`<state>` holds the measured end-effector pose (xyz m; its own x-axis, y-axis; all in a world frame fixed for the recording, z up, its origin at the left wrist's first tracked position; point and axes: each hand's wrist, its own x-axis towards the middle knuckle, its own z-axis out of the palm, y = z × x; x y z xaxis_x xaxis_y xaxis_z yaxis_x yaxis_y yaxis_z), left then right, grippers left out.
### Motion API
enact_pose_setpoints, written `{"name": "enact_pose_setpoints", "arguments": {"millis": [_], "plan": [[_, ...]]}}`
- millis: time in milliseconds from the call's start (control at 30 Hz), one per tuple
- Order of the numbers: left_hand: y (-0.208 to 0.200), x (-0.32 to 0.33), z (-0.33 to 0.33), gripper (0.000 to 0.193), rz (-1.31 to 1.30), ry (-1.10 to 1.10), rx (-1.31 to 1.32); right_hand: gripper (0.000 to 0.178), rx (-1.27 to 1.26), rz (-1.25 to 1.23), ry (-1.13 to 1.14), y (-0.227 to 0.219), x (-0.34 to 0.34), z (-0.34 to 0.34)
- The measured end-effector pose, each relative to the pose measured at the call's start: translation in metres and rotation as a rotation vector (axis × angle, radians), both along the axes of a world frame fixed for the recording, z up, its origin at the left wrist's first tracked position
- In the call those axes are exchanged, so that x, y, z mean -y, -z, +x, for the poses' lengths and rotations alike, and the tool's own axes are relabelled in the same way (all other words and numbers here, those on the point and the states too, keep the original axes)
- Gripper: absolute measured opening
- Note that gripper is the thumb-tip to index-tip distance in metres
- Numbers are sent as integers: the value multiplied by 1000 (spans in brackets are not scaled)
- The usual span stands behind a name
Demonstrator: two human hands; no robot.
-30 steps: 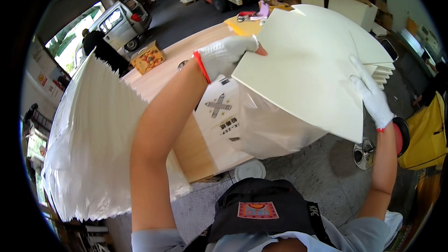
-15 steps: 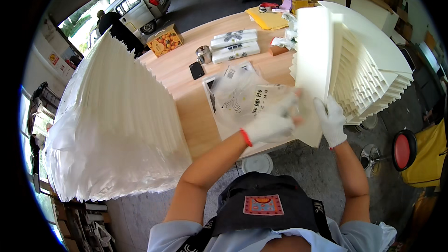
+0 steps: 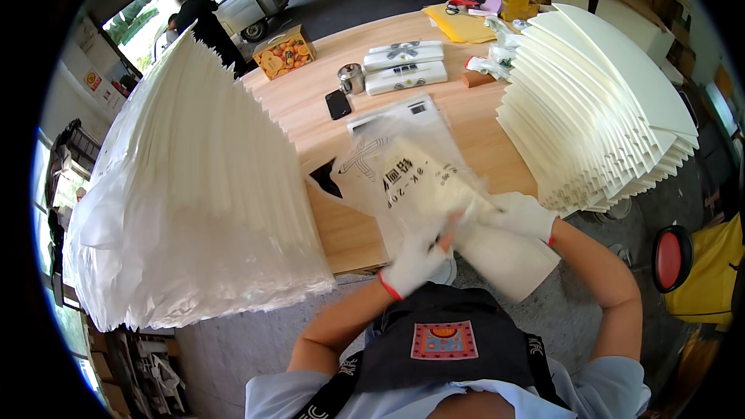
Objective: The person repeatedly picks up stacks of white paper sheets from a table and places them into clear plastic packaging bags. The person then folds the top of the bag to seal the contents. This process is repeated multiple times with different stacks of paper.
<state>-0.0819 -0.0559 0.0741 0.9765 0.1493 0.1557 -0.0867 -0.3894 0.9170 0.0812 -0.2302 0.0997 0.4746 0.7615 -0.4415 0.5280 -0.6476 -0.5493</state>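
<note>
My gloved left hand [image 3: 415, 261] is closed at the near edge of a clear printed plastic bag [image 3: 363, 157], its bare fingertips blurred by motion. My gloved right hand [image 3: 518, 216] grips a cream sheet of drawing paper [image 3: 514, 261], or a thin stack; I cannot tell which. The paper slants toward the bag, its far end appearing inside it and its near end hanging past the table edge. More flat printed bags [image 3: 434, 120] lie beneath on the wooden table [image 3: 334, 229].
A tall pile of filled plastic packets [image 3: 194, 186] stands at left, fanned stacks of cream paper [image 3: 597, 109] at right. Farther back are rolled bags [image 3: 407, 76], a phone [image 3: 338, 105], a metal cup [image 3: 351, 77] and a fruit box [image 3: 285, 53]. A person [image 3: 203, 23] stands beyond.
The paper has come away from the right-hand stack, swinging left and down to the bag. My left hand has drawn nearer with the bag; my right hand has moved left with the paper.
</note>
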Motion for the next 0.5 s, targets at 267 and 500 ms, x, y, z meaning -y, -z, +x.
{"name": "enact_pose_setpoints", "arguments": {"millis": [267, 500], "plan": [[-18, 25, 40, 34, 226, 285, 215, 46, 442, 429, -3, 99, -66, -3], [81, -19, 41, 33, 81, 36, -9, 43, 312, 171, 65, 73, -49, -80]]}}
